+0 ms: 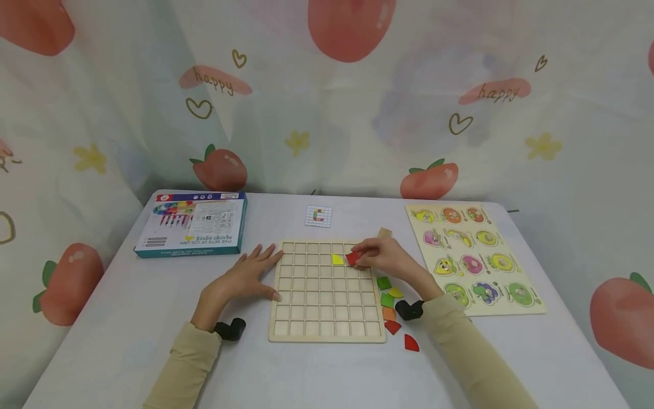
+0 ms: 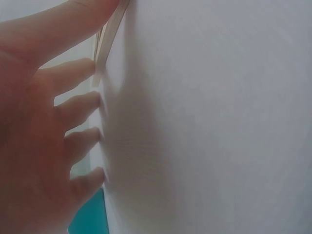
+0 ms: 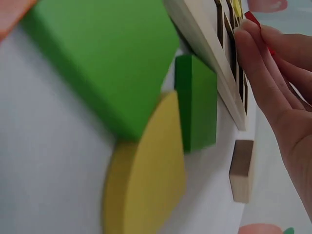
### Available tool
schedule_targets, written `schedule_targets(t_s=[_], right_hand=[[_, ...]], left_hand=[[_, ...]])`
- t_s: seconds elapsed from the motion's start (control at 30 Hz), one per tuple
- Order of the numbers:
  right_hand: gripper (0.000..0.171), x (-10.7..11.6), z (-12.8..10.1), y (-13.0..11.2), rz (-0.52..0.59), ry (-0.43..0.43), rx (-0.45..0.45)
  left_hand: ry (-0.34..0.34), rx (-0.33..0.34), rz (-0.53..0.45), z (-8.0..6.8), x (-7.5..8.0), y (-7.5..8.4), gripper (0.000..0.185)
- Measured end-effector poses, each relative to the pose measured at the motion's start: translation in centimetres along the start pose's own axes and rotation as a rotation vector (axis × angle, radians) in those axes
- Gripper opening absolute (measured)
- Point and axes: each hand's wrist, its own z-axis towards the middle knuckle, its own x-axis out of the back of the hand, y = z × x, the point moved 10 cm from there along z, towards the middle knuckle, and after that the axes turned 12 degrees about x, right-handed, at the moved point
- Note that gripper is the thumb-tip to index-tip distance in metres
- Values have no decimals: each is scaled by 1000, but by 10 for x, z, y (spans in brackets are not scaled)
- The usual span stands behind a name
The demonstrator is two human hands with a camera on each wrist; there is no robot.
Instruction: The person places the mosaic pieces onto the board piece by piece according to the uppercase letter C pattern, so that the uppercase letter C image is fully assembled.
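On the bench: a wooden grid tray (image 1: 327,295) lies flat at the middle of the bench (image 1: 102,341).
Tray contents: one yellow piece (image 1: 338,259) sits in a cell of the second row; the other cells in view hold nothing.
Right hand: the right hand (image 1: 380,258) pinches a red piece (image 1: 352,258) over the cell just right of the yellow piece.
Left hand: the left hand (image 1: 250,275) lies flat with straight, spread fingers, its thumb and fingertips touching the tray's left edge.
Loose pieces: green, yellow, orange and red pieces (image 1: 390,304) lie on the bench just right of the tray.
Right side: a fruit peg puzzle board (image 1: 475,255), its shapes seated.
Left side: a blue box (image 1: 194,223), closed.
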Motion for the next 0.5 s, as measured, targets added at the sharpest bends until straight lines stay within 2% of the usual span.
schedule_targets(t_s=[0.27,0.5], right_hand=[[28,-13,16,-12,5,-15,5],[28,-15,20,-18,-47,4,-16]], left_hand=[[5,4,9,-1,1,-3,106],[8,2,4,1,-1,-2,105]])
